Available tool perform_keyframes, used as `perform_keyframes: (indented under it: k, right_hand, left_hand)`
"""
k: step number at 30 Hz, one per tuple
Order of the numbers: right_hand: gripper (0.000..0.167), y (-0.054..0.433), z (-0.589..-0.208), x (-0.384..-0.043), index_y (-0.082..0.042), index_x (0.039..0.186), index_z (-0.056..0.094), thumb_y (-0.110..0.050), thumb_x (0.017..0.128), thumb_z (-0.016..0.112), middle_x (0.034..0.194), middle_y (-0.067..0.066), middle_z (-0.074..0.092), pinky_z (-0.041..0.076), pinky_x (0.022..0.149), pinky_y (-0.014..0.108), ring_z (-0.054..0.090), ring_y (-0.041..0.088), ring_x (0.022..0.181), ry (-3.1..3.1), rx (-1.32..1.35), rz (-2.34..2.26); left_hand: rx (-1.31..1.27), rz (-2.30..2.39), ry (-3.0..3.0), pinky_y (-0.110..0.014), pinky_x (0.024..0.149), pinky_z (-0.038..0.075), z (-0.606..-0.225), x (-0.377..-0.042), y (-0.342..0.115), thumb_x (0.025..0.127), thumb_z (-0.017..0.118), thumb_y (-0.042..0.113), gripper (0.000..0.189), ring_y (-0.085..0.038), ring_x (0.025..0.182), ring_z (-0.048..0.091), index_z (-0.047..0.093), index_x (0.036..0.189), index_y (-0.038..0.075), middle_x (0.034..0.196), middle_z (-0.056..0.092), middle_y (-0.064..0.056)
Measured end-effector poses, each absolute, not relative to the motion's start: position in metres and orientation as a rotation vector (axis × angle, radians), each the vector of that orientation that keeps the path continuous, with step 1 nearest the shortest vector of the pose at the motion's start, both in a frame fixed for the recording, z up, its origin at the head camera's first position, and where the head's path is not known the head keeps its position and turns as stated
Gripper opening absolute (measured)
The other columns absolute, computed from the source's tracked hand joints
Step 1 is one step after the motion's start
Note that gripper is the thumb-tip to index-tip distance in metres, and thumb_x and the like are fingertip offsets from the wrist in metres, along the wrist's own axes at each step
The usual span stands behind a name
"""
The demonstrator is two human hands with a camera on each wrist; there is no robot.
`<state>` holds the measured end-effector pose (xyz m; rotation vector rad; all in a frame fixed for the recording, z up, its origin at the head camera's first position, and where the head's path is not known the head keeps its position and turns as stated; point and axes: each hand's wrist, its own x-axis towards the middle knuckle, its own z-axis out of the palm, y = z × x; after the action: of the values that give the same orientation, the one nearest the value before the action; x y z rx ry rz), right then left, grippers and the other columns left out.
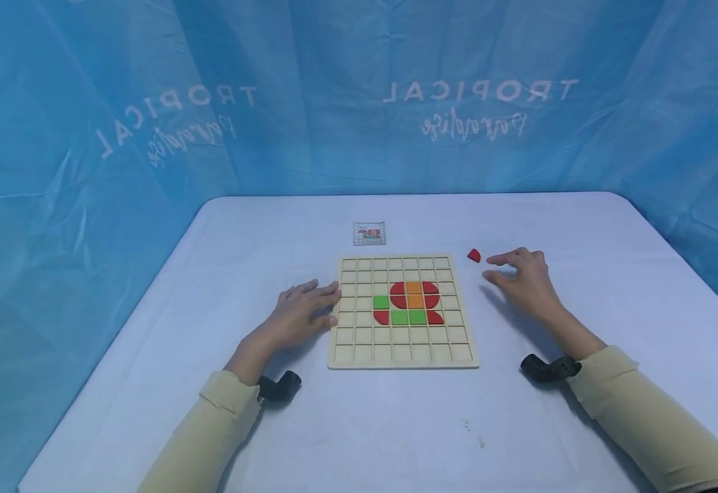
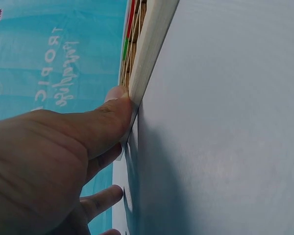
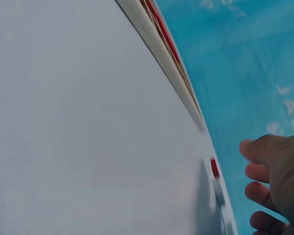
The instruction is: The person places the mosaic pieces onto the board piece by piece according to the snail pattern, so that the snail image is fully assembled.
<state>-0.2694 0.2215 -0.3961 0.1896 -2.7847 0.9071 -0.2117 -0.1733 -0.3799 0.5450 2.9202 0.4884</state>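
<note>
A pale wooden grid board (image 1: 362, 354) lies on the table with red, orange and green flat pieces in some of its squares. My left hand (image 1: 300, 315) rests at the board's left edge, fingers loosely extended; in the left wrist view its thumb (image 2: 118, 110) touches the rim. Right of the board's far corner lies a loose red quarter-circle piece (image 1: 474, 255), seen edge-on as a red sliver (image 3: 214, 168) in the right wrist view. Beside it hovers my right hand (image 1: 523, 282), thumb and index finger apart, nothing between them.
Behind the board lies a small picture card (image 1: 369, 233) with a coloured design on a grid. The table has a white cover (image 1: 395, 431), and blue printed sheeting (image 1: 334, 123) hangs around its back and sides. A black band with a camera (image 1: 549, 368) sits at each wrist.
</note>
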Motion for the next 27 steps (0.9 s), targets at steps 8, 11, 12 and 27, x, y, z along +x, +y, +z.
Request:
perform_keyframes:
  k: [8, 11, 12, 27]
  right_hand:
    - [0.036, 0.266, -0.404, -0.28, 0.0, 0.117, 0.064, -0.022, 0.088, 0.064, 0.117, 0.026, 0.05, 0.031, 0.078, 0.048, 0.035, 0.041, 0.11, -2.828, 0.09, 0.814]
    - [0.037, 0.279, -0.405, -0.283, 0.002, 0.118, 0.062, -0.02, 0.088, 0.063, 0.12, 0.029, 0.048, 0.03, 0.083, 0.055, 0.033, 0.045, 0.113, -2.852, 0.078, 0.802]
    - [0.037, 0.282, -0.405, -0.284, 0.002, 0.119, 0.062, -0.02, 0.088, 0.063, 0.12, 0.03, 0.047, 0.029, 0.084, 0.057, 0.032, 0.046, 0.114, -2.861, 0.076, 0.795]
    - [0.04, 0.299, -0.411, -0.292, 0.003, 0.122, 0.059, -0.02, 0.088, 0.062, 0.119, 0.031, 0.043, 0.027, 0.084, 0.059, 0.03, 0.049, 0.115, -2.935, 0.125, 0.722]
  left_hand:
    - [0.546, 0.496, 2.916, -0.061, 0.113, 0.017, -0.381, -0.211, -0.174, 0.092, 0.06, 0.035, 0.055, -0.036, 0.144, 0.022, 0.043, 0.142, 0.018, 0.153, 0.034, 0.001]
    - [0.546, 0.494, 2.915, -0.061, 0.114, 0.017, -0.382, -0.212, -0.174, 0.092, 0.059, 0.035, 0.056, -0.036, 0.145, 0.022, 0.042, 0.142, 0.018, 0.154, 0.034, 0.001]
    - [0.544, 0.494, 2.915, -0.061, 0.114, 0.017, -0.382, -0.213, -0.174, 0.092, 0.059, 0.036, 0.056, -0.036, 0.145, 0.022, 0.042, 0.142, 0.018, 0.154, 0.034, 0.001]
    - [0.53, 0.494, 2.915, -0.061, 0.114, 0.017, -0.383, -0.214, -0.172, 0.092, 0.059, 0.036, 0.056, -0.035, 0.145, 0.023, 0.042, 0.142, 0.018, 0.153, 0.034, 0.001]
